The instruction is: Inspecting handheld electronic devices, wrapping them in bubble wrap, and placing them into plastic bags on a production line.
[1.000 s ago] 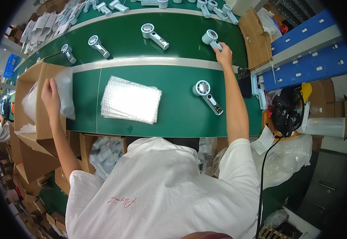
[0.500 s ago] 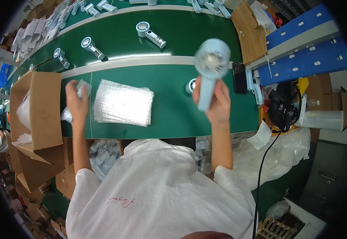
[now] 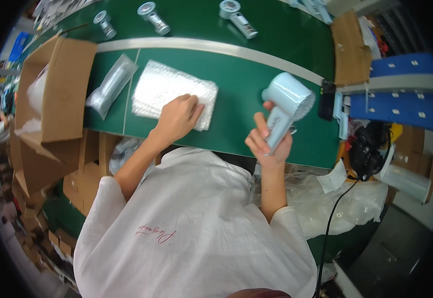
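Right hand (image 3: 280, 151) clasps pale-blue fan (image 3: 291, 95) by its handle, long axis slanting up-right, head uppermost. Bubble-wrap stack (image 3: 154, 89) lies left of it, under left hand (image 3: 177, 119); fingers bunched, but cannot tell whether they pinch a sheet.

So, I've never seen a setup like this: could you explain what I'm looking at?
There's no machine: each grip is a person's bare hand. A wide fisheye camera on the head, the left of a pair, looks down; its lens bends straight edges. The left grip is at a stack of bubble wrap; whether it pinches it is unclear. The right grip holds a light-blue handheld fan by its handle, above the green table. A clear-wrapped bundle lies left of the stack, beside a cardboard box. Beyond the pale strip, three more fans lie in a row.
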`<state>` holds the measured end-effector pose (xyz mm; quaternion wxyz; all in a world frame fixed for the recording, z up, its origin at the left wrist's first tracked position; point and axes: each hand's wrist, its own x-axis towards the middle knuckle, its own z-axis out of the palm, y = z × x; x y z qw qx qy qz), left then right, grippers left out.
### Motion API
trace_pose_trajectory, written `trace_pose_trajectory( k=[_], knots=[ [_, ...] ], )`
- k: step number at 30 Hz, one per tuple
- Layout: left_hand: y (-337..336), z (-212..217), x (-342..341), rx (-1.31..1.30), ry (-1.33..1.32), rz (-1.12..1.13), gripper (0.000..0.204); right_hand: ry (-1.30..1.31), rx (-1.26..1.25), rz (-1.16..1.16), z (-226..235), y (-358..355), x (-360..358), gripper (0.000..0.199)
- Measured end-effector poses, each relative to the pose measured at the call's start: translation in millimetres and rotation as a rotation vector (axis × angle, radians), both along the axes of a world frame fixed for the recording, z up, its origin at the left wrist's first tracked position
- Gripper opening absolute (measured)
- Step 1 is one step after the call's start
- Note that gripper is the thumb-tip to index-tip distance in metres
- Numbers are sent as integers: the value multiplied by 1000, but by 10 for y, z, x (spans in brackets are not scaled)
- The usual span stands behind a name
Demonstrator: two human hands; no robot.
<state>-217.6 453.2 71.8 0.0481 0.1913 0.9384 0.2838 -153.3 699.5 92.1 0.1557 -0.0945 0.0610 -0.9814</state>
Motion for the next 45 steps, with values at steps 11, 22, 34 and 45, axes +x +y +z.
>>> trace_pose_trajectory(
  k=[11, 22, 34, 45],
  knots=[
    [-32, 164, -163, -56, -122, -51, 23, -285, 896, -195, -98, -121, 148, 62],
    [-280, -168, -333, 682, -491, 44, 26, 298, 1744, -522, -751, -365, 152, 59],
    [138, 536, -140, 72, 368, -339, 13, 835, 2220, -464, 328, -257, -184, 43],
    [228, 984, -145, 355, 463, -324, 5, 58, 1324, -507, 330, -876, -424, 58]
  ],
)
